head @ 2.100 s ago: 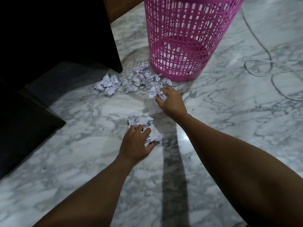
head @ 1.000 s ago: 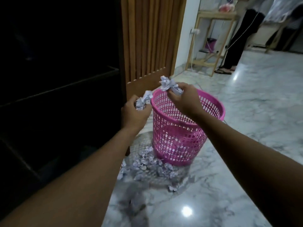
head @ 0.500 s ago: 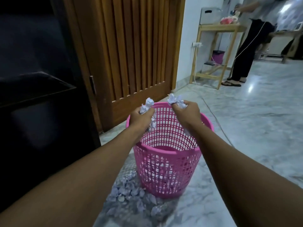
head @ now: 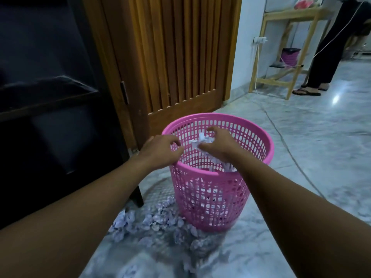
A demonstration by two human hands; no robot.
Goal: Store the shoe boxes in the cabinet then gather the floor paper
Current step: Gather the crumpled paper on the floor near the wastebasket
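Above the mouth of the one upright pink plastic lattice basket [head: 261,137], the left hand [head: 160,151] has its grip apart and empty. The right hand [head: 218,145] curls loosely round a crumpled white paper wad [head: 202,140]; whether it pinches the wad I cannot tell. Blurred paper scraps [head: 150,223], beyond counting, litter the marble floor [head: 301,147] near-left of the basket, beside a dark cabinet [head: 50,137].

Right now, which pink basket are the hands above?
The large pink basket in front, by the slatted door; the small pink basket sits far off under the wooden table.
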